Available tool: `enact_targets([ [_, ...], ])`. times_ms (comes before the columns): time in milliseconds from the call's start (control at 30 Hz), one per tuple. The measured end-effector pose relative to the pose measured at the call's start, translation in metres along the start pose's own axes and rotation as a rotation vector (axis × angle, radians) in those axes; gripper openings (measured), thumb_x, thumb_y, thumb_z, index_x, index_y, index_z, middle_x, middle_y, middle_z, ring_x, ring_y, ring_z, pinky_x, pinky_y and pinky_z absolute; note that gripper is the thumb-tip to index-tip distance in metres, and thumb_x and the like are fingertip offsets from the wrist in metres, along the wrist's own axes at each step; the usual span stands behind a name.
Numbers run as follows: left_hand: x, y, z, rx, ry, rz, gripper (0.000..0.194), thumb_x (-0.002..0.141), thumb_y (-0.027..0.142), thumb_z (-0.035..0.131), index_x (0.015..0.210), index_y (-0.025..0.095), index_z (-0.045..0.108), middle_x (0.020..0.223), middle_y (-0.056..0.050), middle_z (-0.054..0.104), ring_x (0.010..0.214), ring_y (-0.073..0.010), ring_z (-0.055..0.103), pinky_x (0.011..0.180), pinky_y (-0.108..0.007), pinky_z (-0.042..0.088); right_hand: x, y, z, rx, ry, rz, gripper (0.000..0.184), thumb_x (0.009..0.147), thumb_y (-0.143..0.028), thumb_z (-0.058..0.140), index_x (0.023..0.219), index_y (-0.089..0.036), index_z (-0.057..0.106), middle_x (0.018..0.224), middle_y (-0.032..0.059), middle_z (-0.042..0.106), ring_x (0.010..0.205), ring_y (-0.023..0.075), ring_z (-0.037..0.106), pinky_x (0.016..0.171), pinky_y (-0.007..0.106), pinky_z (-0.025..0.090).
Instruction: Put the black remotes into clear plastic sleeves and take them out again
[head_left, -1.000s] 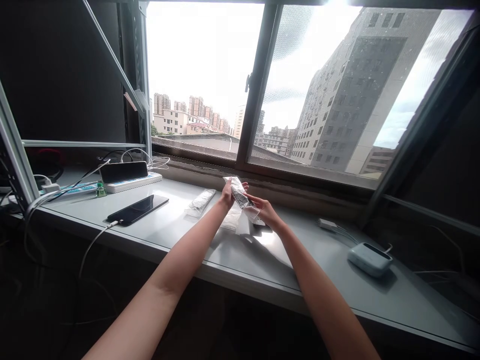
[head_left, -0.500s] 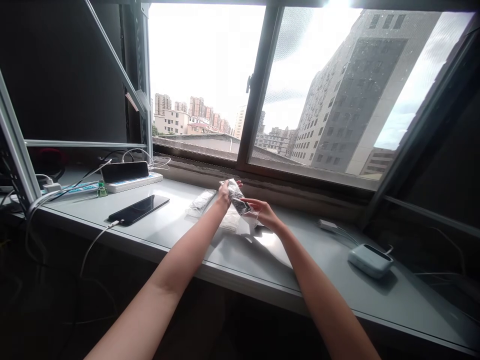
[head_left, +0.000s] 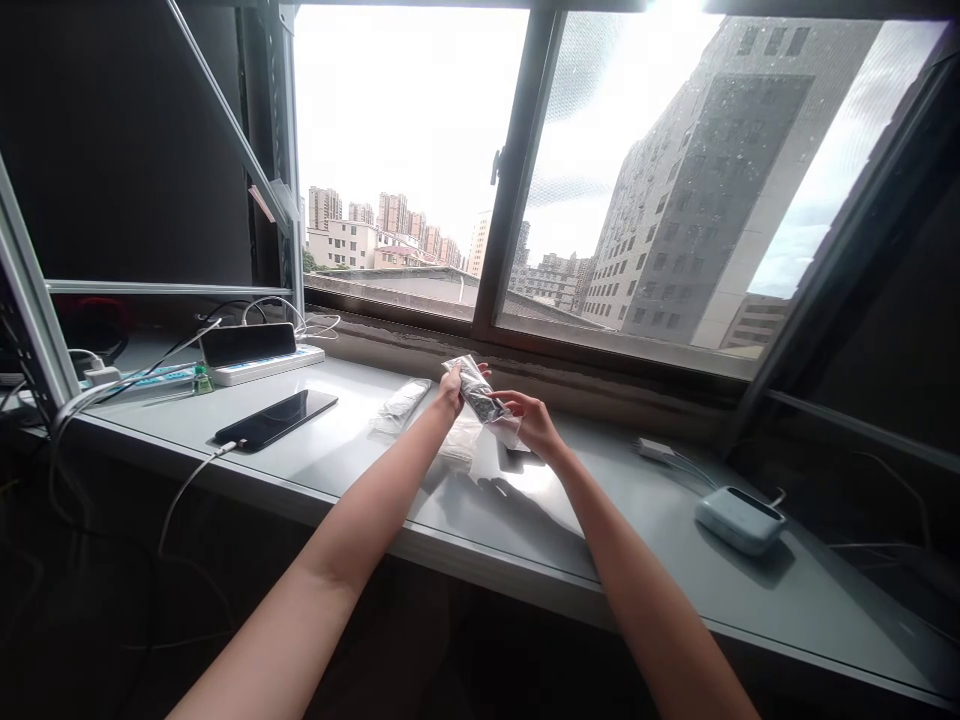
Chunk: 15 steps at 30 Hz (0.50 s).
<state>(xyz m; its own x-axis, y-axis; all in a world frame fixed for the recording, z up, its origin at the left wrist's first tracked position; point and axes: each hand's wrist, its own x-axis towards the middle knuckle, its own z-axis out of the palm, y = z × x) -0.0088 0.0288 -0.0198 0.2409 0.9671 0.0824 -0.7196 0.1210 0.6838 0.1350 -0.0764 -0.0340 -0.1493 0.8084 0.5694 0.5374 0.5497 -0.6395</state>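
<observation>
1. Near the left end of the worktop (head_left: pixel 495 560), close to the back edge, lie a white power strip (head_left: pixel 266 364) and a dark handheld device (head_left: pixel 247 345) propped against it, with a small green bottle (head_left: pixel 202 380) just in front.
2. Right of these, a black smartphone (head_left: pixel 276 420) lies flat, its white charging cable (head_left: pixel 187 495) running over the front edge.
3. Farther right, a folded clear packet (head_left: pixel 401 405) lies near the back edge, just left of the left forearm.
4. The left grip (head_left: pixel 452 390) is clenched around the upper part of a clear plastic bag (head_left: pixel 476 392), which holds a dark item. The bag is raised above the worktop near the back edge, tilted up toward the window.
5. The right grip (head_left: pixel 536 422) has its fingers closed on the bag's lower end, apparently pinching it. A white sheet (head_left: pixel 461 440) and a dark object (head_left: pixel 517 450) lie below the hands.
6. A firm hold at both ends, well over the worktop, seems best for keeping the bag steady and its contents visible.
7. Open worktop lies in front of the hands, toward the front edge, and to the right as far as a white plug adapter (head_left: pixel 655 450) and a pale blue rounded box (head_left: pixel 739 520).
</observation>
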Motion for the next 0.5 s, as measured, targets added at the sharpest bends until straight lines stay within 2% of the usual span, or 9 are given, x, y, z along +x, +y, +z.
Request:
enact_targets([
  [100, -0.008, 0.0, 0.004, 0.047, -0.1, -0.064, 0.042, 0.103, 0.031, 0.029, 0.131, 0.008, 0.05, 0.098, -0.015, 0.073, 0.078, -0.0213, 0.071, 0.073, -0.033, 0.057, 0.001, 0.002, -0.001, -0.077, 0.048, 0.031, 0.04, 0.072, -0.028, 0.078, 0.112, -0.026, 0.07, 0.09, 0.0051, 0.075, 0.089, 0.0265, 0.071, 0.077, 0.038, 0.054],
  [200, -0.011, -0.004, 0.007, 0.141, -0.175, -0.145, 0.038, 0.101, 0.033, 0.039, 0.121, 0.008, 0.058, 0.085, -0.013, 0.073, 0.067, -0.0202, 0.069, 0.067, -0.03, 0.056, 0.002, 0.002, -0.003, -0.133, 0.126, 0.053, 0.037, 0.074, -0.026, 0.076, 0.11, -0.028, 0.07, 0.092, 0.0044, 0.075, 0.091, 0.0264, 0.07, 0.083, 0.041, 0.053],
  [300, -0.011, -0.009, 0.009, 0.26, -0.16, -0.186, 0.026, 0.097, 0.029, 0.051, 0.102, 0.007, 0.064, 0.064, -0.006, 0.066, 0.051, -0.0151, 0.061, 0.058, -0.025, 0.052, 0.003, 0.002, -0.004, -0.164, 0.2, 0.082, 0.035, 0.075, -0.025, 0.075, 0.11, -0.029, 0.07, 0.096, 0.0049, 0.075, 0.094, 0.0271, 0.069, 0.085, 0.042, 0.054],
  [367, -0.01, -0.011, 0.008, 0.272, -0.131, -0.185, 0.022, 0.096, 0.027, 0.054, 0.096, 0.008, 0.065, 0.06, -0.004, 0.064, 0.048, -0.014, 0.059, 0.057, -0.024, 0.05, 0.003, 0.001, -0.004, -0.138, 0.211, 0.094, 0.036, 0.075, -0.024, 0.073, 0.11, -0.028, 0.07, 0.097, 0.0053, 0.074, 0.095, 0.0274, 0.069, 0.083, 0.042, 0.055],
  [500, -0.005, -0.008, 0.0, 0.209, -0.026, -0.141, 0.027, 0.098, 0.025, 0.045, 0.107, 0.007, 0.064, 0.071, -0.008, 0.069, 0.055, -0.0164, 0.063, 0.062, -0.026, 0.053, 0.002, -0.004, -0.002, 0.087, 0.123, 0.059, 0.039, 0.077, -0.027, 0.066, 0.115, -0.024, 0.069, 0.096, 0.0058, 0.074, 0.084, 0.0237, 0.071, 0.069, 0.035, 0.058],
])
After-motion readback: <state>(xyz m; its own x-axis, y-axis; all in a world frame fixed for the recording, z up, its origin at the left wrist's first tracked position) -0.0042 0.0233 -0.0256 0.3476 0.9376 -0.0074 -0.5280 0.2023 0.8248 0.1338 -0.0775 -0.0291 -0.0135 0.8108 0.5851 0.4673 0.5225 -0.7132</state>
